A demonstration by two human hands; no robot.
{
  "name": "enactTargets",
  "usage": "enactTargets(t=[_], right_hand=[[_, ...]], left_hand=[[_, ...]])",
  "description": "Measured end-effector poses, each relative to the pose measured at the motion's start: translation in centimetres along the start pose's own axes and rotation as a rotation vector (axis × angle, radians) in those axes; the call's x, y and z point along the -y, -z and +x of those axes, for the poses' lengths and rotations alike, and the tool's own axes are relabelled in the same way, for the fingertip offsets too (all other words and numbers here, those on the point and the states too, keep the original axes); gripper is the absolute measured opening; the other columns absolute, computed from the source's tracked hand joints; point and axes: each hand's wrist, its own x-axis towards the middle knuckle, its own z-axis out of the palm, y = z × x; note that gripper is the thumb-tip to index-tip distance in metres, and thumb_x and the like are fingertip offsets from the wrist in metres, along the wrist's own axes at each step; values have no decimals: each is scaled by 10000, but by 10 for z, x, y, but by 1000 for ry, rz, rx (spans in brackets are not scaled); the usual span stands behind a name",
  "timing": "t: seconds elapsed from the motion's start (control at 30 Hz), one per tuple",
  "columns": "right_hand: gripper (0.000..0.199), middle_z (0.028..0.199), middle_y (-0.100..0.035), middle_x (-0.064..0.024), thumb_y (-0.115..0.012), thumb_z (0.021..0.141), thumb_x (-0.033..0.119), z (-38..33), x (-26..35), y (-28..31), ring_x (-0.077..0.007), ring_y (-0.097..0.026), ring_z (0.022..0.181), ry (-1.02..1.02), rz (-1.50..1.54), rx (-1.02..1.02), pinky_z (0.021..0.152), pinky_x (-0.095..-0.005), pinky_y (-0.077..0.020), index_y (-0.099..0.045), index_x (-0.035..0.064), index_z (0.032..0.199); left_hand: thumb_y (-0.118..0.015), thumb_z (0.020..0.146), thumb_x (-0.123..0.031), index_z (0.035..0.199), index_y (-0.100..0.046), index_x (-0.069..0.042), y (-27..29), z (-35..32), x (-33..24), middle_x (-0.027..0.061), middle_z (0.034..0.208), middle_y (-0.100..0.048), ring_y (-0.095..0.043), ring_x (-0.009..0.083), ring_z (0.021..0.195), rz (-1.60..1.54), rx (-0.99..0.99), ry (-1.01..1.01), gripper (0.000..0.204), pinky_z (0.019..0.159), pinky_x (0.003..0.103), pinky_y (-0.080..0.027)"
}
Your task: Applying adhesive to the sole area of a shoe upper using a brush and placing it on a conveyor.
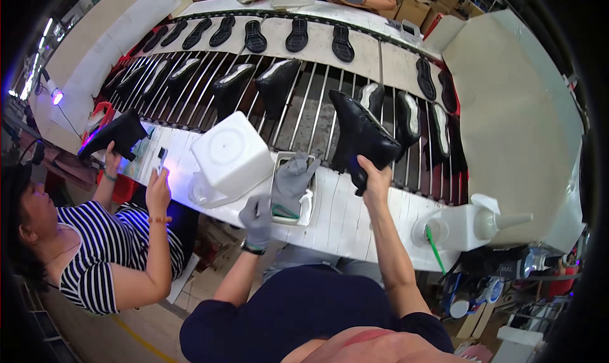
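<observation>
My bare right hand (375,180) grips a black boot (361,138) at its lower right end, holding it tilted above the front edge of the table. My left hand (256,222), in a grey glove, is beside a shallow white tray (312,201). Its fingers are curled together, and whatever they hold, if anything, is hidden. In that tray lie a loose grey glove (294,176), a crumpled white piece and a green-edged item (285,211). Left of the tray stands a white plastic container (228,154), turned with its flat base upward.
Black boots (279,84) with pale bottoms upward line a metal-bar rack (311,109). Behind it, black soles (297,34) sit on a belt. A cut white jug (466,223) with a green-handled brush (435,249) stands right. A co-worker (120,255) at left holds another boot.
</observation>
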Motion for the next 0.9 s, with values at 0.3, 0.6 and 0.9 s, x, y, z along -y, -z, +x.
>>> enactTargets(t=[0.3, 0.6, 0.9], right_hand=[[403, 1047, -677, -127, -741, 773, 50, 111, -121, -52, -202, -614, 926, 231, -233, -140, 866, -321, -460, -600, -61, 1134], [670, 1162, -631, -232, -733, 816, 140, 136, -168, -78, -311, -615, 1057, 225, -628, -86, 951, -340, -430, -392, -49, 1360], [950, 1049, -625, -293, -779, 760, 264, 180, -199, -83, -380, -613, 1040, 198, -816, 27, 925, -403, -437, -210, -62, 1447]], left_hand=[[-592, 871, -107, 574, -508, -39, 16, -11, 70, 135, 539, -511, -501, 342, 484, 359, 1, -214, 316, 487, 416, -385], [-610, 825, -71, 561, -457, -36, 13, -3, 60, 134, 516, -425, -440, 310, 445, 423, 58, -327, 308, 456, 403, -322], [-627, 809, -74, 575, -498, -41, 14, -2, 56, 126, 529, -459, -480, 310, 464, 470, 48, -253, 269, 465, 392, -351]])
